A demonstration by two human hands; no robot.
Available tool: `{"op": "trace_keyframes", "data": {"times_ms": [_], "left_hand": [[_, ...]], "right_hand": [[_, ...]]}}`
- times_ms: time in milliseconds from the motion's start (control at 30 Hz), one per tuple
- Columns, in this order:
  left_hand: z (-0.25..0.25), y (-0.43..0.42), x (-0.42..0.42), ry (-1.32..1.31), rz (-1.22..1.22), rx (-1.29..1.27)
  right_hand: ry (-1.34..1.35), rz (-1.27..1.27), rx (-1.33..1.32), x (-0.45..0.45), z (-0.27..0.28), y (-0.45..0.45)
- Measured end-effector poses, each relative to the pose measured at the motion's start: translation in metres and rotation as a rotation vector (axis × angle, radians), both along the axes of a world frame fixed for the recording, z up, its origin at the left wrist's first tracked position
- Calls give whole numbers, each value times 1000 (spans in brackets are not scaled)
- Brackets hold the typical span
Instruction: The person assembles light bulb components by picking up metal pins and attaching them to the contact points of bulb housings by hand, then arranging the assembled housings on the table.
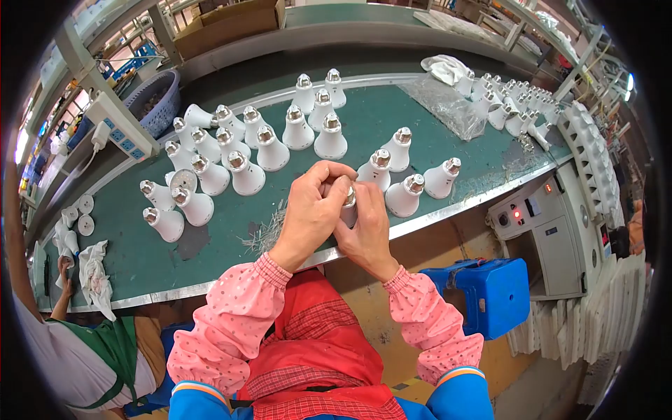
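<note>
My left hand (312, 210) and my right hand (367, 231) meet at the bench's front edge, around one white bulb housing with a metal screw cap (349, 197). The fingers of my left hand pinch at the cap, where any small part is too hidden to make out. My right hand wraps round the housing from the right. Just beyond my right hand stand several like bulbs (404, 196), caps up. A larger group of upright bulbs (246, 175) is to the left. Thin wire clippings (269, 229) lie beside my left wrist.
The green bench (294, 183) has more bulbs (518, 115) and a plastic sheet (448, 105) at right. A blue basket (155, 105) and power strip (120, 129) are at left. A co-worker's hand (65, 273) is far left. A blue stool (490, 297) stands below.
</note>
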State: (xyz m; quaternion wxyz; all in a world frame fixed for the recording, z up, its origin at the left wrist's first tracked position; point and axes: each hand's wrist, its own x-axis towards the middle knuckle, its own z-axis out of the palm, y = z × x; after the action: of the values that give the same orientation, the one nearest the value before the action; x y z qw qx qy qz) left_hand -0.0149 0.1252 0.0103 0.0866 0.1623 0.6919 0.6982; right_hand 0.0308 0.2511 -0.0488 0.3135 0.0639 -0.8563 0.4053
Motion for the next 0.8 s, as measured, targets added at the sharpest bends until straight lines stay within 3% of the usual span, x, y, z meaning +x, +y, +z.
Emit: {"op": "trace_keyframes", "data": {"times_ms": [233, 433, 800], "left_hand": [[-3, -11, -6, -327, -124, 283], [-11, -15, -9, -406, -159, 368], [0, -23, -3, -300, -34, 333]], "right_hand": [[-38, 6, -2, 2, 1, 0], [-26, 3, 24, 0, 0, 0], [-39, 16, 19, 0, 4, -2]]}}
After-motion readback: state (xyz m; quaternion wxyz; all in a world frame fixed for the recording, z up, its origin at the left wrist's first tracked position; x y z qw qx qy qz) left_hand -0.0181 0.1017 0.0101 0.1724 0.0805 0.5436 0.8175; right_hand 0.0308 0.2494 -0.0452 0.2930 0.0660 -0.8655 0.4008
